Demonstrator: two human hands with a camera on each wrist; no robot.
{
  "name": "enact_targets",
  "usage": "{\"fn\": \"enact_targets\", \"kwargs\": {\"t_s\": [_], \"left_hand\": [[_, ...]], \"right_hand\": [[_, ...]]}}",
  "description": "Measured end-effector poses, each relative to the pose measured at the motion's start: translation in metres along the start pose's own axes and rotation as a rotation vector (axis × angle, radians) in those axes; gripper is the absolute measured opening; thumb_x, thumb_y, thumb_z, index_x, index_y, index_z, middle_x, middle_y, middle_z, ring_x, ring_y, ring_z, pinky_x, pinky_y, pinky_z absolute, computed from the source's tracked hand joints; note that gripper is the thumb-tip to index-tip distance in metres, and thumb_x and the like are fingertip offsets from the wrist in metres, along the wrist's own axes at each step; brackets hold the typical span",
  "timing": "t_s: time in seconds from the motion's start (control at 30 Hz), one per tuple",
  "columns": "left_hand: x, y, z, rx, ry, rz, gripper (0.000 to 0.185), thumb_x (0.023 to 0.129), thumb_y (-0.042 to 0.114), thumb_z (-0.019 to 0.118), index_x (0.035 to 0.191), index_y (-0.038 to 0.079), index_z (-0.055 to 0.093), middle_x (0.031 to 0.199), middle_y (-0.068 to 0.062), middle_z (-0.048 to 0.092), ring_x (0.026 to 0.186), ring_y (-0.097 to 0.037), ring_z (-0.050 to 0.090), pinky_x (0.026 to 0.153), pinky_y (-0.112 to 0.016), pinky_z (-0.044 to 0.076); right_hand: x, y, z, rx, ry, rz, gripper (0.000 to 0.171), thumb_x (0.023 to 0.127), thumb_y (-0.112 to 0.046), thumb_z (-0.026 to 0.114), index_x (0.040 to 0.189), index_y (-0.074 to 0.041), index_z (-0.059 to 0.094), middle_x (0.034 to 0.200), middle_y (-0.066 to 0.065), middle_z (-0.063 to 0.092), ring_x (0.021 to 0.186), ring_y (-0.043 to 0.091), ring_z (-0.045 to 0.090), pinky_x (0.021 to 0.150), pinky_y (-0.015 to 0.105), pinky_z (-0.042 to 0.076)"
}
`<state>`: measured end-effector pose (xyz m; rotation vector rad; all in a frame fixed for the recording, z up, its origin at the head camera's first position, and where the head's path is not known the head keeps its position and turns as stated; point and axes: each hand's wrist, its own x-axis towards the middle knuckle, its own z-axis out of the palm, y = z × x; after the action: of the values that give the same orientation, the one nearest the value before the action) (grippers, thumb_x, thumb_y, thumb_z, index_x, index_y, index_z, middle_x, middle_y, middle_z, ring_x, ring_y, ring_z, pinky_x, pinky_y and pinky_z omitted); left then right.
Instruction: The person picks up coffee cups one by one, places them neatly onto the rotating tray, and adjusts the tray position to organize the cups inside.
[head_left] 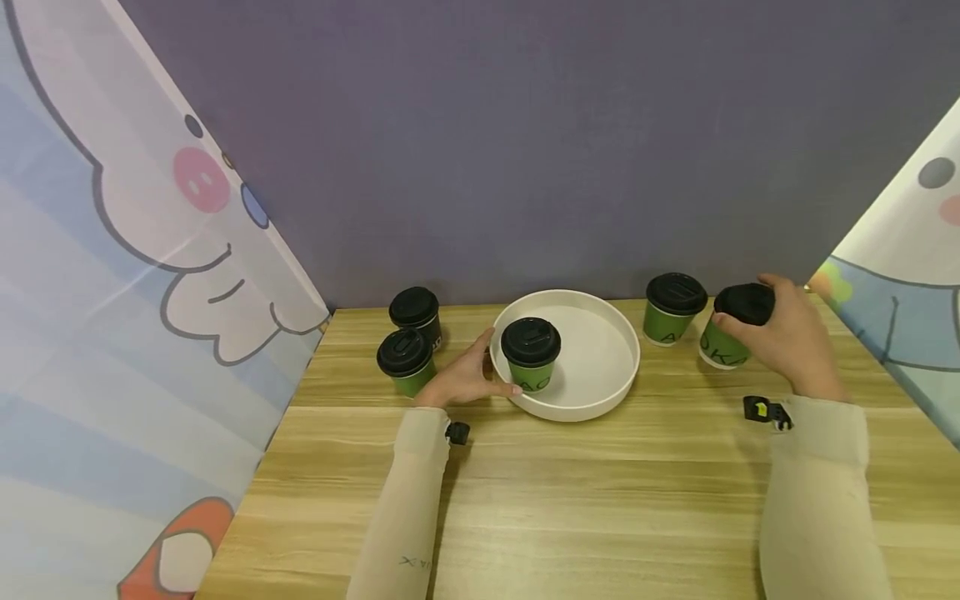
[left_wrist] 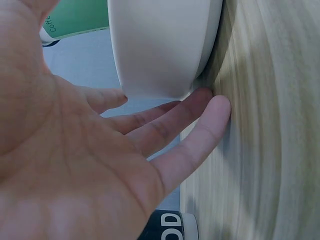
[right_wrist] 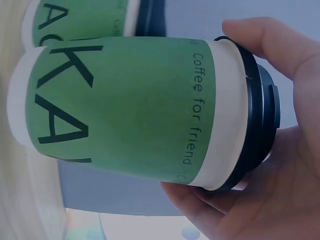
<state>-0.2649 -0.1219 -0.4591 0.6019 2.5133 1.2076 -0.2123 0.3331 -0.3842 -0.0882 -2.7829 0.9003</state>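
Note:
My right hand (head_left: pixel 801 343) grips a green paper coffee cup (head_left: pixel 722 343) around its black lid, thumb on one side and fingers on the other. In the right wrist view this cup (right_wrist: pixel 125 110) shows dark lettering, and its white base is close to the tabletop. At the left side of a round white tray (head_left: pixel 600 358), my left hand (head_left: pixel 467 380) has its fingers spread and extended. Those fingertips (left_wrist: pixel 217 107) are right at the tray's outer wall and the table in the left wrist view. One green lidded cup (head_left: pixel 531 367) stands inside the tray, toward its left.
Another green cup (head_left: pixel 667 323) stands between the tray and my right hand. Beyond my left wrist are a green cup (head_left: pixel 408 379) and a black cup (head_left: pixel 415 308). A grey panel (head_left: pixel 487 150) rises behind the wooden table (head_left: pixel 600 508); cartoon-printed sheets (head_left: pixel 90 333) flank it.

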Motion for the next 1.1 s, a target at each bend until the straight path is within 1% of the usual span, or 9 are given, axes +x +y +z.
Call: {"fn": "enact_targets", "kwargs": {"t_s": [0.13,0.23,0.4,0.53,0.67,0.83,1.1], "left_hand": [[0.002,-0.002,0.001,-0.026,-0.014,0.014,0.125,0.077,0.042,0.090,0.167,0.022,0.005,0.165,-0.005,0.033,0.146,-0.024,0.043,0.121,-0.049,0.034],[0.003,-0.004,0.002,-0.034,-0.011,0.018,0.125,0.077,0.042,0.091,0.167,0.023,0.006,0.165,-0.003,0.034,0.144,-0.023,0.044,0.121,-0.048,0.035],[0.004,-0.004,0.002,-0.019,-0.006,0.003,0.126,0.076,0.044,0.091,0.167,0.023,0.006,0.163,-0.003,0.037,0.141,-0.022,0.048,0.120,-0.046,0.036],[0.004,-0.004,0.002,-0.045,-0.018,-0.001,0.126,0.077,0.040,0.091,0.167,0.022,0.004,0.158,-0.005,0.043,0.134,-0.023,0.053,0.117,-0.045,0.040],[0.002,-0.003,0.002,-0.068,-0.023,-0.021,0.125,0.078,0.037,0.090,0.167,0.022,0.003,0.154,-0.006,0.048,0.131,-0.024,0.056,0.115,-0.045,0.042],[0.000,-0.002,0.001,-0.057,-0.014,-0.047,0.125,0.079,0.036,0.090,0.167,0.021,0.003,0.151,-0.008,0.051,0.131,-0.025,0.057,0.116,-0.045,0.042],[-0.003,0.000,-0.002,-0.091,-0.022,-0.036,0.124,0.080,0.033,0.089,0.167,0.017,0.002,0.155,-0.011,0.047,0.134,-0.028,0.056,0.118,-0.047,0.040]], "right_hand": [[-0.002,-0.006,-0.004,-0.024,0.003,-0.003,0.100,0.096,-0.049,0.066,0.161,0.005,0.014,0.157,0.045,0.020,0.130,0.070,0.031,0.098,0.080,0.028],[-0.003,-0.011,-0.006,-0.034,0.007,-0.012,0.100,0.095,-0.049,0.067,0.161,0.005,0.015,0.155,0.046,0.023,0.128,0.070,0.033,0.097,0.079,0.029],[-0.005,-0.017,-0.008,-0.042,0.003,-0.020,0.100,0.095,-0.050,0.067,0.161,0.006,0.016,0.153,0.047,0.024,0.126,0.069,0.034,0.096,0.079,0.030],[-0.006,-0.022,-0.008,-0.050,-0.005,-0.022,0.101,0.095,-0.052,0.067,0.161,0.006,0.016,0.153,0.046,0.024,0.126,0.069,0.034,0.097,0.079,0.031],[-0.007,-0.028,-0.008,-0.049,-0.015,-0.027,0.102,0.094,-0.052,0.068,0.160,0.006,0.017,0.154,0.045,0.024,0.129,0.069,0.033,0.099,0.079,0.030],[-0.006,-0.037,-0.004,-0.029,-0.027,-0.059,0.101,0.093,-0.050,0.070,0.160,0.006,0.019,0.155,0.043,0.025,0.134,0.066,0.030,0.102,0.078,0.028],[-0.007,-0.054,0.007,0.011,-0.058,-0.109,0.101,0.091,-0.049,0.074,0.161,0.002,0.021,0.158,0.038,0.027,0.139,0.062,0.030,0.105,0.077,0.028]]}}
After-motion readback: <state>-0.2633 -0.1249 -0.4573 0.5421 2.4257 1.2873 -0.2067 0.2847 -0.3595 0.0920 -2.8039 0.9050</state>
